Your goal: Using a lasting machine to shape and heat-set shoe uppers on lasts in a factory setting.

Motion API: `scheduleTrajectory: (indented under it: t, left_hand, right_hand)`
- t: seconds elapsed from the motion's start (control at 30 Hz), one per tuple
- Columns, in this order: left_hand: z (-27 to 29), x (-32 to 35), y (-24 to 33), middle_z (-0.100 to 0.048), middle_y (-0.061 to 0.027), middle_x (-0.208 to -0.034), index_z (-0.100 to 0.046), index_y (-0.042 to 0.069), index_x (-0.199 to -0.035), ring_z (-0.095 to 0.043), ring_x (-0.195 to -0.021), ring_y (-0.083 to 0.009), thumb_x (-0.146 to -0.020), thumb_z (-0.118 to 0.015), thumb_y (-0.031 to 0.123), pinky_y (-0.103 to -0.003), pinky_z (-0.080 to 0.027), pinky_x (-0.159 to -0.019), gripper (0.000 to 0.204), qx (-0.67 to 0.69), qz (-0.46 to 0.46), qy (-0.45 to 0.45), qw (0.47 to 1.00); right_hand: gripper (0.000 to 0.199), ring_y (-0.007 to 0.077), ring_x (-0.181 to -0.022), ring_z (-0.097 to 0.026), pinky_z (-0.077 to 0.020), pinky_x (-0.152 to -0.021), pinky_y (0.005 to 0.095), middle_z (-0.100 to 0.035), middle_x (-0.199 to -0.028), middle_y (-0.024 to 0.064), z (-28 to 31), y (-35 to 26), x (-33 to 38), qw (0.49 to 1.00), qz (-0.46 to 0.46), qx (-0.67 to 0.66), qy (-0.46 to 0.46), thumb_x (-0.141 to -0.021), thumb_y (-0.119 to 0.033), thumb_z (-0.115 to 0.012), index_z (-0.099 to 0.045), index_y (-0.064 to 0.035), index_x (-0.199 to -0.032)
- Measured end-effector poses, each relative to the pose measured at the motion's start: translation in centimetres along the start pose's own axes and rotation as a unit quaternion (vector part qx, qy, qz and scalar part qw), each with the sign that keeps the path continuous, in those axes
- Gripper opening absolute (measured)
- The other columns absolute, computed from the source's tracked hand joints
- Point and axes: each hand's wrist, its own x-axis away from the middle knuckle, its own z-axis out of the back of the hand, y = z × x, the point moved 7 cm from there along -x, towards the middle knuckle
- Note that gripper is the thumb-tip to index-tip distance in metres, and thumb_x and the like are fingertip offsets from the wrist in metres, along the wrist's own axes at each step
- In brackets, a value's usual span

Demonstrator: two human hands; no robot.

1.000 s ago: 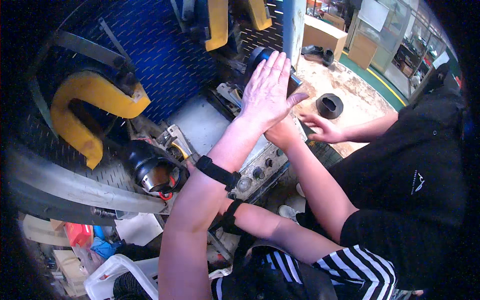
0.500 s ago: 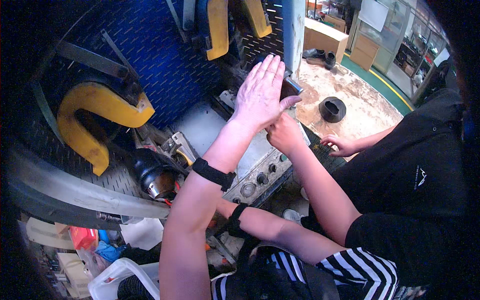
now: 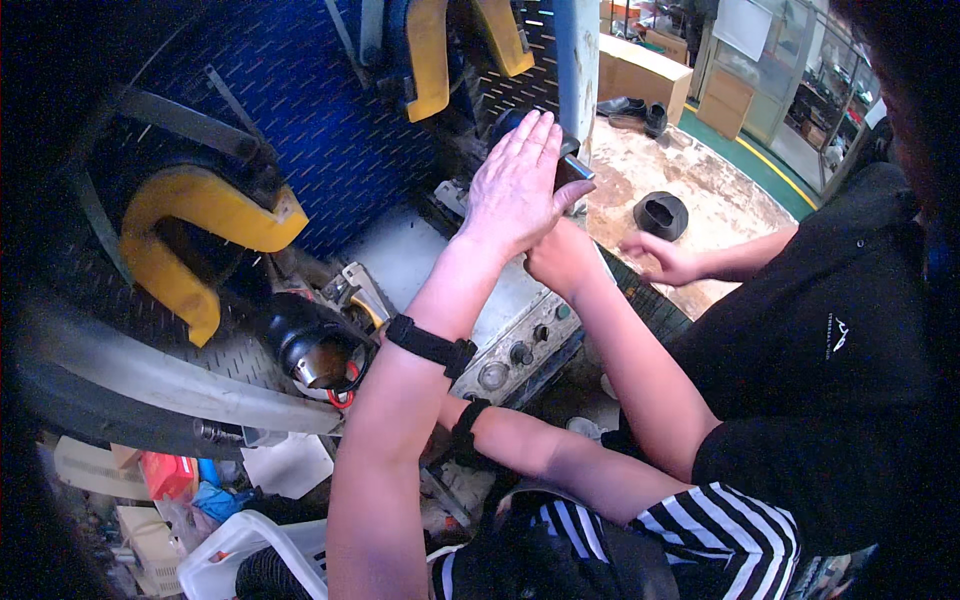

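Observation:
My left hand (image 3: 515,190) lies flat, fingers stretched out, against a dark rounded piece (image 3: 510,122) at the machine, mostly covered by the hand. Just right of my fingertips a short metal bar (image 3: 574,170) sticks out. My right forearm, with a black wristband, passes under my left forearm. Only the back of my right hand (image 3: 448,408) shows; its fingers are hidden. Beyond my left forearm, near the hidden fingers, are a red loop (image 3: 343,398) and a glossy black rounded piece (image 3: 295,325) with a shiny metal end (image 3: 322,365). A co-worker's fist (image 3: 560,255) sits just below my left hand.
Yellow curved arms (image 3: 160,205) hang before a blue perforated panel (image 3: 310,110). A control box (image 3: 495,350) with knobs stands below. At right, a worktable (image 3: 730,190) bears a black piece (image 3: 660,214) beside the co-worker's other hand (image 3: 665,262). A white bin (image 3: 215,535) is lower left.
The co-worker's farther hand has moved up toward the black piece on the worktable. The red loop by the glossy black piece shows more. My left hand stays flat in about the same place.

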Motion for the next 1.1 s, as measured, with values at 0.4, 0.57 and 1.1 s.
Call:
scheduleTrajectory:
  t: [0.4,0.57,1.1]
  left_hand:
    - [-0.6,-0.1,0.4,-0.033,-0.0204,-0.141,-0.037,-0.006,-0.131,-0.026,-0.134,-0.0291,-0.085,-0.049,0.049,-0.040,-0.022,-0.109,0.072,-0.014,0.038,0.007,0.999]
    - [-0.9,-0.2,0.6,-0.034,-0.0202,-0.140,-0.038,-0.006,-0.130,-0.027,-0.134,-0.0284,-0.086,-0.046,0.052,-0.039,-0.022,-0.109,0.074,-0.015,0.031,0.018,0.999]
    - [0.0,-1.7,-3.7,-0.050,-0.0188,-0.125,-0.054,-0.004,-0.114,-0.048,-0.118,-0.0313,-0.093,-0.038,0.027,-0.036,-0.039,-0.099,0.040,0.152,0.037,-0.043,0.987]
  right_hand:
    - [0.023,0.0184,-0.110,-0.049,-0.0480,-0.075,0.0311,-0.057,-0.104,0.0004,4.0,-1.8,3.3,0.999,0.020,0.023,0.034,-0.078,-0.021,-0.051,-0.060,-0.0133,-0.098]
    - [0.025,0.0197,-0.113,-0.046,-0.0458,-0.082,0.0327,-0.056,-0.107,0.0014,9.3,4.3,7.5,0.993,-0.035,0.054,0.101,-0.076,-0.023,-0.055,-0.061,-0.0120,-0.097]
    - [0.029,0.0251,-0.118,-0.042,-0.0368,-0.100,0.0348,-0.054,-0.113,0.0051,17.0,5.7,1.7,0.951,0.196,0.025,0.236,-0.065,-0.013,-0.057,-0.065,-0.0088,-0.092]
